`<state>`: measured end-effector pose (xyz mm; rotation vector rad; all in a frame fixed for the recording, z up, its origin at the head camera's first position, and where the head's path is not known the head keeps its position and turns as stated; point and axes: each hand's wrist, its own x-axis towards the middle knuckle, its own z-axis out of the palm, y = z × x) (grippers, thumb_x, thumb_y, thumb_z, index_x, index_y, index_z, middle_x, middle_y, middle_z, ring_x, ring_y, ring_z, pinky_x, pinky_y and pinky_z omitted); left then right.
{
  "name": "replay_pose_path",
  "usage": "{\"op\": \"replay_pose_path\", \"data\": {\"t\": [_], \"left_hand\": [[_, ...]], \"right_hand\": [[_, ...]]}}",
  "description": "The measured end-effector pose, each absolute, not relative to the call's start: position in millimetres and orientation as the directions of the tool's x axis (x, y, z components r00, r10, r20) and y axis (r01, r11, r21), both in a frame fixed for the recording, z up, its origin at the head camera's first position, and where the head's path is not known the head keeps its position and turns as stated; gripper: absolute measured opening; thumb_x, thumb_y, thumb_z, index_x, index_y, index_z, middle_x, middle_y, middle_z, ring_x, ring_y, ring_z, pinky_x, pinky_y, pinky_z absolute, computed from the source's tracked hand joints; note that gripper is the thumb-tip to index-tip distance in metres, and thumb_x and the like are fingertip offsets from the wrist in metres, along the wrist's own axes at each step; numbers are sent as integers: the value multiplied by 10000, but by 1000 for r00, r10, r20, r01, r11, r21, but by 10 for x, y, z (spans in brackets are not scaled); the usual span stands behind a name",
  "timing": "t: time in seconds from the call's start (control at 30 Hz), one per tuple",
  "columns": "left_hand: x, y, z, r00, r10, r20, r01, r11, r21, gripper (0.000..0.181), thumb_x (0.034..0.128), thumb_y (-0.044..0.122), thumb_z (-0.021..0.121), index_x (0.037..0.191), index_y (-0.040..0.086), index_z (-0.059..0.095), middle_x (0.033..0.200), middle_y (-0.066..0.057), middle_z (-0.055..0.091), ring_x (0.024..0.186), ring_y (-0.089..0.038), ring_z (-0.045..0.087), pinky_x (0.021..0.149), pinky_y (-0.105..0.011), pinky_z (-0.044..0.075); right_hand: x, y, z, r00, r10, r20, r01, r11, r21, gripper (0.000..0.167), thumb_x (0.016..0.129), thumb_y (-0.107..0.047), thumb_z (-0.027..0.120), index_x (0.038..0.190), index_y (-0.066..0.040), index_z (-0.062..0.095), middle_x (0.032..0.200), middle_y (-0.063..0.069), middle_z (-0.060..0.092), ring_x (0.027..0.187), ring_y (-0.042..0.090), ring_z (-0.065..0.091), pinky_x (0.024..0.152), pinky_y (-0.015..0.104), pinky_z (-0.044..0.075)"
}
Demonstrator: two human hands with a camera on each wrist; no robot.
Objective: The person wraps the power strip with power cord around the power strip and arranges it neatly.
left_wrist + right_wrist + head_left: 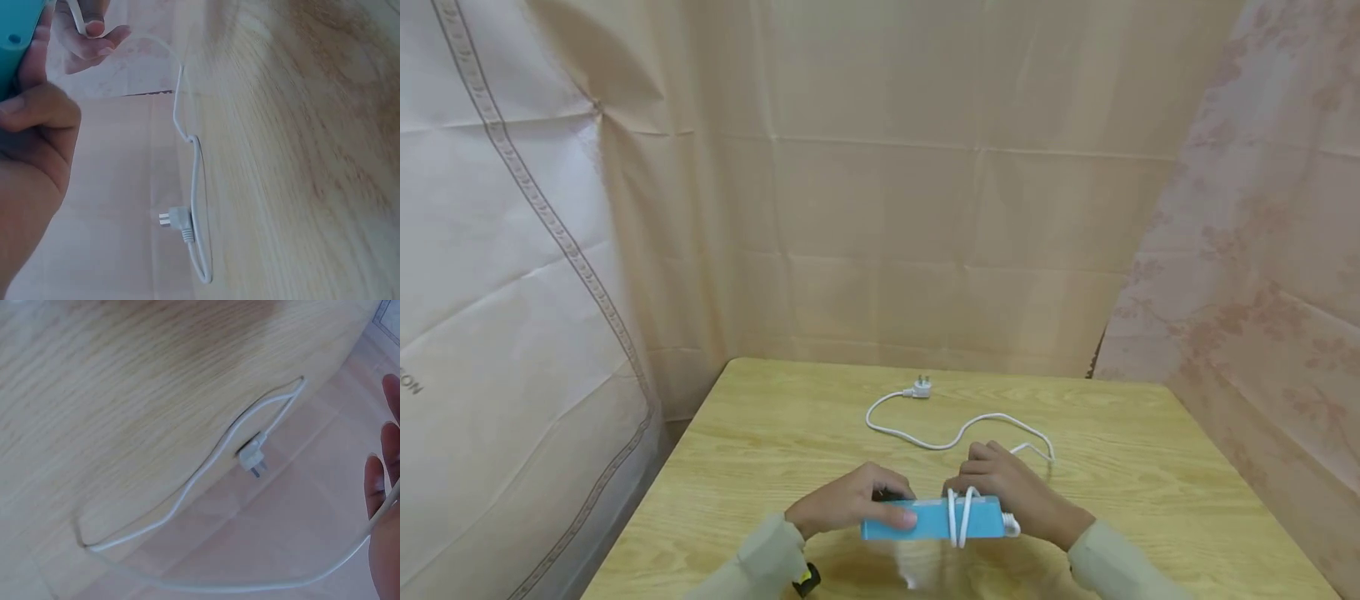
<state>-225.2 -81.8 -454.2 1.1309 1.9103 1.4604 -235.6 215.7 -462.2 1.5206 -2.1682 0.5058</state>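
My left hand (848, 502) grips the left end of a blue power strip (932, 518), thumb lying over the side that faces me. White cord (953, 523) is wound round the strip's right part in a couple of turns. Behind the strip, my right hand (1018, 493) holds the cord with bent fingers; in the right wrist view the cord (369, 530) crosses that hand's fingers (375, 481). The strip's teal body (15, 31) fills a corner of the left wrist view. From the right hand, loose cord runs along the table to a white plug (921, 388).
The wooden table (760, 433) bears the loose cord and plug near its far edge. Beige cloth (880, 208) hangs behind it, with pale sheets (497, 292) on the left and flowered cloth (1285, 292) on the right. A black and yellow object (807, 579) shows by the left sleeve.
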Motion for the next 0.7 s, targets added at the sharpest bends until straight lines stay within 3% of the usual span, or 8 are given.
{"op": "replay_pose_path", "data": {"t": [0.17, 0.23, 0.43, 0.53, 0.7], "left_hand": [[-2259, -792, -4552, -487, 869, 88, 376, 118, 919, 393, 986, 465, 642, 995, 89, 754, 879, 116, 674, 760, -16, 563, 687, -208, 478], [-2254, -789, -4559, -477, 875, 77, 391, 133, 911, 347, 988, 423, 654, 987, 92, 756, 862, 126, 671, 744, -5, 557, 671, -193, 465], [-2244, -776, -4569, -477, 878, 42, 464, 211, 860, 224, 984, 305, 693, 983, 95, 771, 839, 160, 669, 694, 23, 548, 634, -180, 478], [-2244, -748, -4564, -470, 882, 40, 549, 257, 795, 223, 982, 323, 701, 974, 114, 776, 823, 185, 658, 665, 42, 536, 611, -178, 490], [-2216, -722, -4563, -492, 870, 19, 616, 333, 714, 274, 972, 402, 698, 924, 144, 778, 760, 213, 634, 606, 65, 511, 566, -165, 483]], "right_hand": [[-2360, 2157, -4633, -259, -821, 509, -952, 307, 11, 527, 678, -11, 908, 1099, -291, 758, 886, -229, 644, 793, 24, 368, 737, 220, 341], [-2355, 2155, -4648, -248, -829, 501, -953, 302, 29, 474, 703, -19, 895, 1081, -274, 765, 889, -217, 654, 787, 30, 370, 725, 222, 336], [-2363, 2142, -4656, -267, -832, 486, -947, 321, 29, 110, 872, -303, 769, 980, -282, 774, 879, -236, 657, 774, 21, 340, 724, 211, 286], [-2369, 2142, -4650, -260, -827, 498, -951, 309, 18, 92, 891, -348, 739, 944, -281, 771, 867, -232, 659, 768, 17, 338, 726, 203, 296], [-2376, 2136, -4646, -223, -816, 533, -955, 292, 48, 81, 860, -288, 785, 930, -252, 761, 865, -209, 664, 761, 24, 352, 720, 188, 315]]}}
